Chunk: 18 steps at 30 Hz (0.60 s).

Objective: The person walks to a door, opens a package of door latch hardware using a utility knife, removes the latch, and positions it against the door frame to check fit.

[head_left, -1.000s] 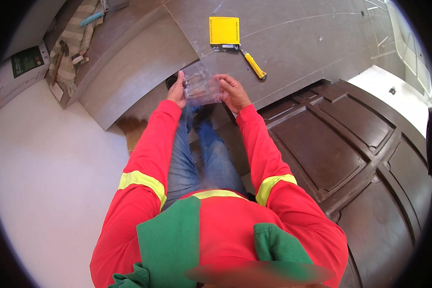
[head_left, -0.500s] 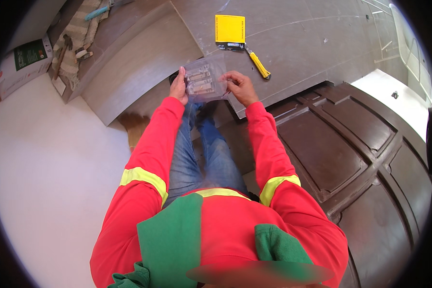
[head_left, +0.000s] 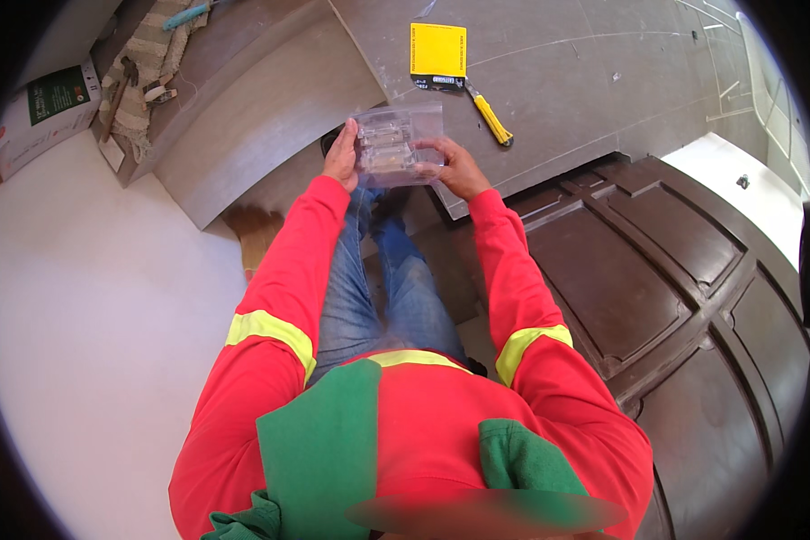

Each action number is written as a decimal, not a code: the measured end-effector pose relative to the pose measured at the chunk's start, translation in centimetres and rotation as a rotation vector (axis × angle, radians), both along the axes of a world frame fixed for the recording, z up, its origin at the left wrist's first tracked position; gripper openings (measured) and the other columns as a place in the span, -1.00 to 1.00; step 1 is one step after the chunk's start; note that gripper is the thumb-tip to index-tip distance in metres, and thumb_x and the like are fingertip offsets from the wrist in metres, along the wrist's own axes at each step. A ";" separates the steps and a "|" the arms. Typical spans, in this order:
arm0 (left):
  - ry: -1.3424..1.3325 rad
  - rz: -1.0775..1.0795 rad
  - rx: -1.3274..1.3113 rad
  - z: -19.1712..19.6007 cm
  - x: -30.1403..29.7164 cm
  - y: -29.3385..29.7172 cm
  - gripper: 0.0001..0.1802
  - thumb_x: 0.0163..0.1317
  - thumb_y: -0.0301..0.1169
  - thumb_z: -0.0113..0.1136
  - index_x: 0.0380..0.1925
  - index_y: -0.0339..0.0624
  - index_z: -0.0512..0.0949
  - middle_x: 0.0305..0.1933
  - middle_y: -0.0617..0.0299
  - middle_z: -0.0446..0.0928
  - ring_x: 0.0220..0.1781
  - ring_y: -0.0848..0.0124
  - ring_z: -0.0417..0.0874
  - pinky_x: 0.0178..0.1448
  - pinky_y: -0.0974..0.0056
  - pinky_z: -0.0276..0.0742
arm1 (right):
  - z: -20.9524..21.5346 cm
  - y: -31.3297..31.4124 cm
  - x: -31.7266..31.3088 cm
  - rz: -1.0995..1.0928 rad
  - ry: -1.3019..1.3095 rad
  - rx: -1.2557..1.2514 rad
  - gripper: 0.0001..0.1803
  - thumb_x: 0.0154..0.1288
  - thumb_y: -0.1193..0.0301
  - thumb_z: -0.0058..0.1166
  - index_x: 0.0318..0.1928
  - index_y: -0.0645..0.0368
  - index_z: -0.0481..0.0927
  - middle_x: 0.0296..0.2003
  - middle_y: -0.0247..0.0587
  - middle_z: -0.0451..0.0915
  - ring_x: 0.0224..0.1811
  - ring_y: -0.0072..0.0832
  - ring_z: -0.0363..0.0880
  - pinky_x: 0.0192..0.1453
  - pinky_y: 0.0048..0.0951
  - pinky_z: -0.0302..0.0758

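Note:
Both of my hands hold a clear plastic bag (head_left: 423, 121) up in front of me, over my legs. Inside lie several shiny metal pieces of hardware (head_left: 386, 151) side by side; their exact kind is hard to make out. My left hand (head_left: 341, 155) grips the bag's left edge, thumb upright along it. At the right side, my right hand (head_left: 457, 169) has thumb and fingers on the bag near the metal pieces; whether the fingertips are inside or outside it I cannot tell.
Beyond the bag, a yellow and black box (head_left: 438, 54) and a yellow utility knife (head_left: 490, 120) lie on the grey surface (head_left: 549, 99). A brown panelled door (head_left: 603, 279) lies at right. Far left are a hammer (head_left: 117, 99) on a striped cloth (head_left: 144, 67) and a white carton (head_left: 49, 117).
The bag and both hands have shifted slightly right in the picture. My right thumb and fingers have spread from a pinch at the bag's edge and reach farther over the bag.

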<state>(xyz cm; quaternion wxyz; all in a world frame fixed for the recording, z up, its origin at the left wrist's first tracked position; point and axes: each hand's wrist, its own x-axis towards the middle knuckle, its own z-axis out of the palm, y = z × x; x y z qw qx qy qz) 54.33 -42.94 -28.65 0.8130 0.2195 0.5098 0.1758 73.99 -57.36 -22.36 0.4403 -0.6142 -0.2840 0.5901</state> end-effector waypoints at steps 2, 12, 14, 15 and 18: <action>-0.049 -0.012 -0.014 0.4 0.1 0.4 -0.36 0.43 0.12 0.01 0.19 -0.23 0.44 0.16 0.19 0.54 0.19 0.32 0.54 0.30 0.20 0.45 | -0.1 0.2 -0.2 0.015 -0.041 0.009 -0.40 0.15 0.39 0.40 0.24 -0.01 0.57 0.05 -0.20 0.56 0.11 -0.41 0.50 0.17 -0.39 0.47; -0.182 -0.359 -0.057 5.4 0.9 2.8 -0.48 0.30 -0.24 0.32 0.19 -0.02 0.37 0.11 0.31 0.53 0.16 0.42 0.55 0.18 0.18 0.53 | 1.7 1.2 -0.9 -0.186 0.261 -0.222 -0.50 0.17 0.43 0.40 0.16 0.15 0.62 -0.07 -0.30 0.65 -0.13 -0.55 0.60 -0.05 -0.49 0.57; -0.213 -0.331 -0.094 5.9 1.0 3.1 -0.49 0.27 -0.33 0.34 0.18 0.00 0.38 0.09 0.32 0.54 0.13 0.41 0.57 0.15 0.16 0.57 | 1.9 1.3 -0.9 -0.203 0.253 -0.145 -0.55 0.18 0.44 0.39 0.11 0.17 0.64 -0.12 -0.31 0.66 -0.20 -0.59 0.61 -0.12 -0.53 0.59; -0.201 -0.318 -0.089 6.0 1.0 3.3 -0.49 0.27 -0.32 0.34 0.18 0.01 0.38 0.09 0.33 0.54 0.11 0.41 0.57 0.14 0.16 0.57 | 1.9 1.4 -0.9 -0.216 0.246 -0.146 -0.58 0.19 0.45 0.38 0.08 0.18 0.65 -0.14 -0.32 0.66 -0.20 -0.59 0.61 -0.12 -0.53 0.59; -0.180 -0.296 -0.075 6.0 1.0 3.5 -0.48 0.28 -0.31 0.33 0.20 0.02 0.37 0.10 0.33 0.54 0.11 0.40 0.58 0.15 0.17 0.57 | 1.6 1.6 -0.8 -0.256 0.247 -0.083 -0.65 0.20 0.48 0.35 0.02 0.19 0.66 -0.16 -0.33 0.66 -0.19 -0.59 0.62 -0.13 -0.52 0.59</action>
